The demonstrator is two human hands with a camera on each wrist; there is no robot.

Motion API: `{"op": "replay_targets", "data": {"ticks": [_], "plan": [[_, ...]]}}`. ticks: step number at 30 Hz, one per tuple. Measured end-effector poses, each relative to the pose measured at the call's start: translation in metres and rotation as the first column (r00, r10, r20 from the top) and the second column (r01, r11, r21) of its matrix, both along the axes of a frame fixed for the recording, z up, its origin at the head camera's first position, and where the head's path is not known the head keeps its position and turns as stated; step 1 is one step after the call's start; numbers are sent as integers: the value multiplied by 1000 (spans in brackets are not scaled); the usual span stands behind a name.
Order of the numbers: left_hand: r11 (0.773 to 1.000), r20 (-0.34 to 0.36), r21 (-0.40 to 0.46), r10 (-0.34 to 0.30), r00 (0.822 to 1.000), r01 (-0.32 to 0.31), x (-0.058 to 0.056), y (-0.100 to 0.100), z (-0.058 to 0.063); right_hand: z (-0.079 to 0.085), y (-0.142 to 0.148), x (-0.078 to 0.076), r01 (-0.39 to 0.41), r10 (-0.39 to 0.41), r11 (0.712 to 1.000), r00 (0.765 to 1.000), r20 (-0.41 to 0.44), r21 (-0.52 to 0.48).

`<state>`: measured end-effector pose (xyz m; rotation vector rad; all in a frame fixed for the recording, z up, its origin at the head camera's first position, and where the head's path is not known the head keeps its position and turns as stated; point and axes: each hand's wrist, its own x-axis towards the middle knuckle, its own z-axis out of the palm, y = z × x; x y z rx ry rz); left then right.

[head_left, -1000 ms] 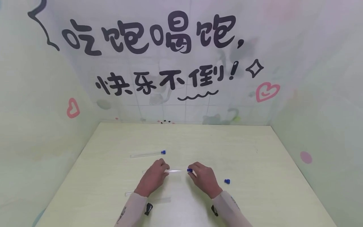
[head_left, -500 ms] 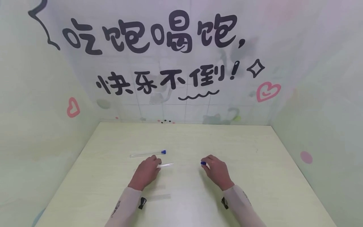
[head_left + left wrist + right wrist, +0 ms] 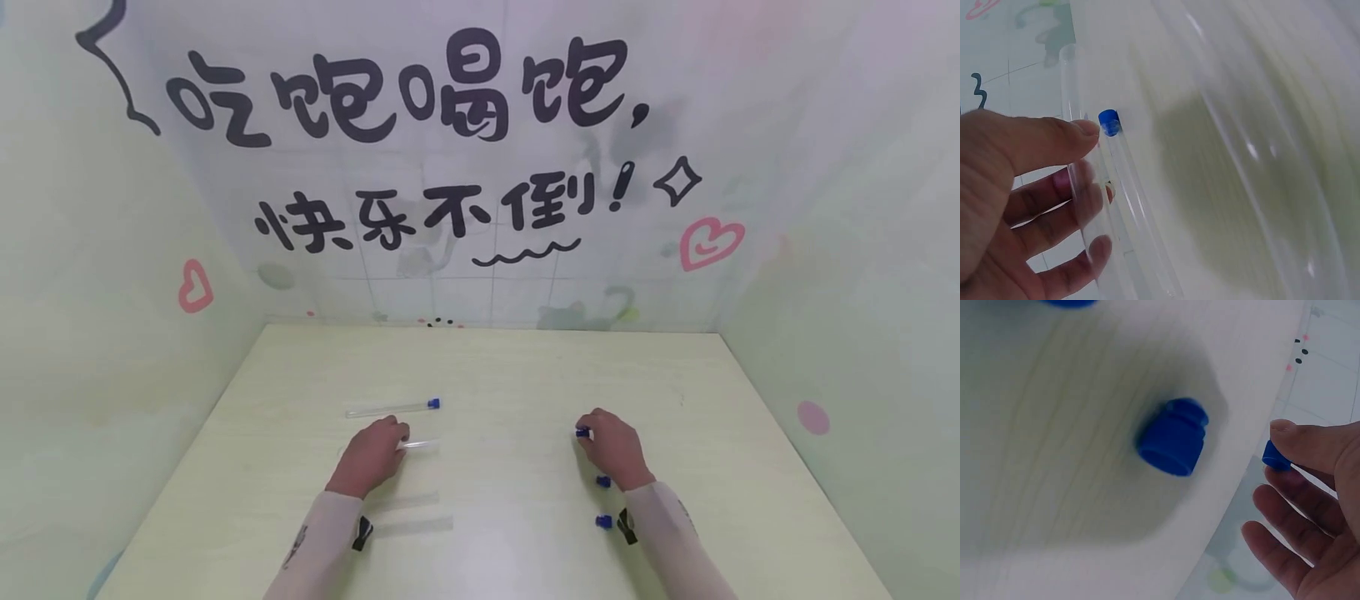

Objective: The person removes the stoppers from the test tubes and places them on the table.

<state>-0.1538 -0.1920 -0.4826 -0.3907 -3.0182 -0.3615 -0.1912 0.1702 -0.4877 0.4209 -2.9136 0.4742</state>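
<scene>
My left hand (image 3: 367,458) pinches a clear test tube (image 3: 422,445) between thumb and fingers; its end near the right is uncapped. In the left wrist view the thumb presses against the held tube's side. My right hand (image 3: 617,450) pinches a small blue stopper (image 3: 582,432) between thumb and forefinger, low over the table on the right. The other fingers of that hand are spread loosely in the right wrist view. Beyond the left hand lies a test tube with a blue stopper in its end (image 3: 393,410).
Two uncapped tubes, a nearer one (image 3: 416,527) and a farther one (image 3: 405,502), lie partly hidden by the left forearm. Two loose blue stoppers, one farther (image 3: 603,482) and one nearer (image 3: 603,522), stand by the right forearm. Printed walls enclose the pale table (image 3: 510,375).
The hands have drawn apart, the left going left with the tube and the right going right with the stopper. A nearer stopper and more of the nearer tubes now show.
</scene>
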Motion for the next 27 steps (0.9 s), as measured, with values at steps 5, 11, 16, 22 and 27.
{"op": "replay_targets", "data": {"ticks": [5, 11, 16, 22, 27], "plan": [[1000, 32, -27, 17, 999, -16, -2, -5, -7, 0, 11, -1, 48, -51, 999, 992, 119, 25], [999, 92, -28, 28, 995, -25, -1, -8, -11, -8, 19, -1, 65, -71, 997, 975, 210, 36], [999, 102, -20, 32, 994, -31, 0, -9, -11, -14, 23, -3, 82, -83, 997, 967, 242, 16], [999, 105, 10, 41, 994, -42, 0, -11, -12, -15, 23, -4, 99, -92, 995, 956, 278, -11], [999, 118, 17, 48, 992, -51, 0, -12, -18, -15, 23, -2, 93, -84, 996, 955, 286, -18]]}}
